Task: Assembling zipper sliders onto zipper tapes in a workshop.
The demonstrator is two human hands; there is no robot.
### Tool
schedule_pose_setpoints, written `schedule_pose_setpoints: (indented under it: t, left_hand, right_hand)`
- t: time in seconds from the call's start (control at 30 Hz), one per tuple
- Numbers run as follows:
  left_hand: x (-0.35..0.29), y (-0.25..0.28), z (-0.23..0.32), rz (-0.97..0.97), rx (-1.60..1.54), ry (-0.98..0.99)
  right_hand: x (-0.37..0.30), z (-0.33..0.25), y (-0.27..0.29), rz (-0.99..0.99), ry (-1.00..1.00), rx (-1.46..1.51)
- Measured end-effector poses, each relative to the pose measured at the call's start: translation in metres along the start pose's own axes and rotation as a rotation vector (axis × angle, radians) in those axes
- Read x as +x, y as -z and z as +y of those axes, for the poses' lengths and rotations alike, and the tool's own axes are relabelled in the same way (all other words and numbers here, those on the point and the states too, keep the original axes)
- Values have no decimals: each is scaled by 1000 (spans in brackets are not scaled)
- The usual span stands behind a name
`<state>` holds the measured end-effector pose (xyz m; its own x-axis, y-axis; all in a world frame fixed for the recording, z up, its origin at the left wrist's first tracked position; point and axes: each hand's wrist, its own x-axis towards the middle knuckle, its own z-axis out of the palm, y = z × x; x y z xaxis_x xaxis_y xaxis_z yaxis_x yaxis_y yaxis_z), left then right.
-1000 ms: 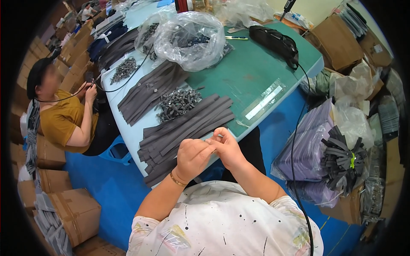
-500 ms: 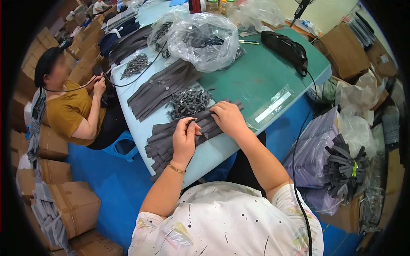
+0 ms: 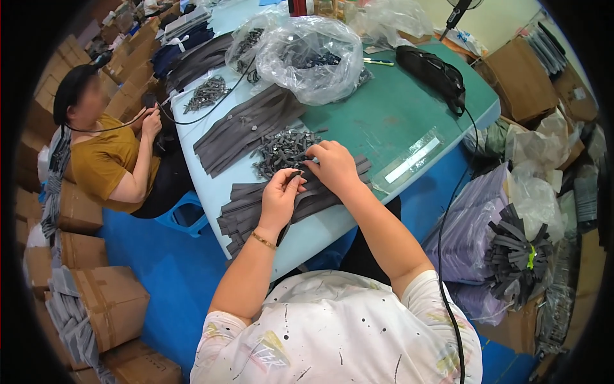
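Strip in hand: we see one dark grey strip (image 3: 285, 233) at the left hand, over the table's near edge, its lower part hanging just beside the wrist.
Left hand: this hand (image 3: 276, 201) has thumb and forefinger pinched together on the strip's upper end, the other fingers curled.
Right hand: this one (image 3: 337, 170) reaches over the small-parts pile, fingers bent, thumb near forefinger; we cannot tell whether they grip a piece.
Small-parts pile: we find dark pieces with shiny bits (image 3: 279, 148) heaped just beyond both hands.
Strip rows: a near bundle (image 3: 240, 213) lies partly under the hands, a far bundle (image 3: 246, 125) beyond the pile.
Table: we see a pale blue top (image 3: 308, 235) with a green section (image 3: 377, 125), carrying a clear plastic bag (image 3: 348, 80) and a black pouch (image 3: 427, 70).
Left side: a co-worker (image 3: 109, 163) in a mustard top sits holding a dark object.
Right side: we notice purple packs (image 3: 465, 224) in clear wrapping, beside a tied bunch of dark strips (image 3: 508, 256).
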<state>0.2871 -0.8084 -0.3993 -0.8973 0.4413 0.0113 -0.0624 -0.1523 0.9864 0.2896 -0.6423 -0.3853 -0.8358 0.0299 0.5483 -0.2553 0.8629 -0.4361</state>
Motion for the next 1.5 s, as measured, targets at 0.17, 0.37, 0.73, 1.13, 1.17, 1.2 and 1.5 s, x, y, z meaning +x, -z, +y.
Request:
schedule_pose_setpoints:
  t: [0.17,0.37,0.73,1.13,1.17,1.2,1.5]
  left_hand:
    - [6,0,-1,85,176,-123]
    - [2,-7,28,59,-27,-16]
    - [3,-13,16,-82,-137,238]
    - [-3,-5,20,-120,-276,133]
    - [-5,-5,22,-121,-216,116]
    - [-6,-5,23,-122,-157,99]
    - [-12,-11,21,-141,-69,67]
  right_hand:
    - [2,4,1,162,-112,184]
    - [3,7,16,50,-540,942]
    - [-56,-6,29,-138,-801,1331]
    - [-42,-13,32,91,-676,1477]
    - [-43,-13,33,96,-679,1474]
    - [-44,-13,34,71,-700,1598]
    - [-49,-16,40,-179,-695,1494]
